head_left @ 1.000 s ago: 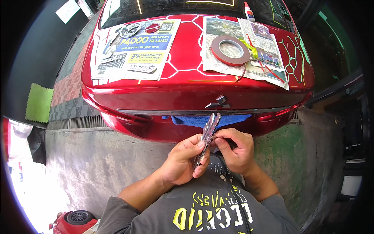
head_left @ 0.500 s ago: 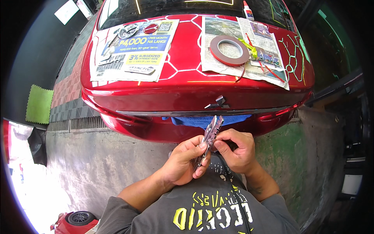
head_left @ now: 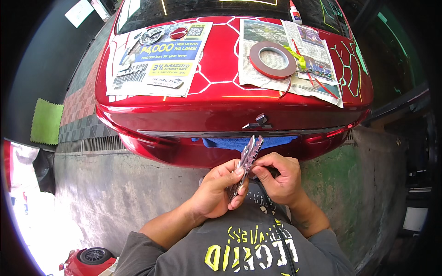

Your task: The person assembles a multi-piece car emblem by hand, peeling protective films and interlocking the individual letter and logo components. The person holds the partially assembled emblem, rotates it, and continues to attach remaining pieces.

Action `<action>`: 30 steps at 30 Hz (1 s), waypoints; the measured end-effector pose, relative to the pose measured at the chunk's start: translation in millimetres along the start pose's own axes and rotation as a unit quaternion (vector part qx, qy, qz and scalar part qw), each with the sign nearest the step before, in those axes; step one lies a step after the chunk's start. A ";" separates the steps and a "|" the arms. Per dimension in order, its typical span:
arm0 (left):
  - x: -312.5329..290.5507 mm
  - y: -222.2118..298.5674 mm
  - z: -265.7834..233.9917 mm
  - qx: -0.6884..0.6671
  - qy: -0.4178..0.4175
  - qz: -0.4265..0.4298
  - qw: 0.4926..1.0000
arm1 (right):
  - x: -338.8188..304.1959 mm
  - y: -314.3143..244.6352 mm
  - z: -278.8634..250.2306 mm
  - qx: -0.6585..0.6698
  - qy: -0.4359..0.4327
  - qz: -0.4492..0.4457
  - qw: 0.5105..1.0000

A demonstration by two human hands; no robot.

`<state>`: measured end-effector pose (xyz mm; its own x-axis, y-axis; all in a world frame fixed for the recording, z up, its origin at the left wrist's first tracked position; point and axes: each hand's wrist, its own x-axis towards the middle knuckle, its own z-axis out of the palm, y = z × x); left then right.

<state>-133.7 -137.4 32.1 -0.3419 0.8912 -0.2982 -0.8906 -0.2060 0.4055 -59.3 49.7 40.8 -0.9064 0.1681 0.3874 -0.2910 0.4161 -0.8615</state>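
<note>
Floor: grey concrete floor (head_left: 115,193) is spreading under the car's rear and is lying open toward the left; a grated drain strip (head_left: 92,146) is running along it just behind the bumper.
Carrier: red car trunk lid (head_left: 216,99) is filling the upper middle, its rear edge curving above the hands; white hexagon lines are crossing the paint.
Left hand: left hand (head_left: 216,193) is closing its fingers around the lower half of a chrome letter-badge strip (head_left: 247,158), thumb pressing on its face.
Right hand: right hand (head_left: 281,177) is pinching the strip's right edge with curled fingertips (head_left: 258,171); both hands are touching across it.
Strip: it is standing tilted, top end leaning right, just below the trunk lid's rear edge and in front of a blue cloth (head_left: 239,142) that is hanging under that edge.
Rear edge: a small dark emblem piece (head_left: 260,122) is sitting at the middle of the lid's rear lip, just above the strip's top.
Left corner: newspaper sheet (head_left: 161,57) is covering the lid's left part, with round emblems (head_left: 159,34) lying near its far edge.
Right corner: a second newspaper (head_left: 313,78) is carrying a roll of red-brown tape (head_left: 272,60), well apart from the hands; a glue bottle (head_left: 294,11) is standing at the far edge.
Open room: bare red paint is running between the two papers.
</note>
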 end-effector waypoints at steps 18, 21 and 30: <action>5.1 2.0 5.3 0.029 0.022 0.006 0.999 | -2.9 11.3 -2.2 -0.021 0.008 -0.038 0.999; 6.6 -0.1 4.2 0.033 0.025 0.003 0.999 | -1.8 7.9 -1.2 -0.024 0.015 -0.036 0.999; 5.1 -3.2 7.2 0.110 0.074 0.041 0.990 | 0.1 19.1 8.3 -0.067 0.058 -0.148 0.985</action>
<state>-130.5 -129.3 35.5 -0.4654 0.8022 -0.3740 -0.7766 -0.1674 0.6073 -67.5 50.3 21.6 -0.7442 0.1201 0.6571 -0.4876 0.5747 -0.6572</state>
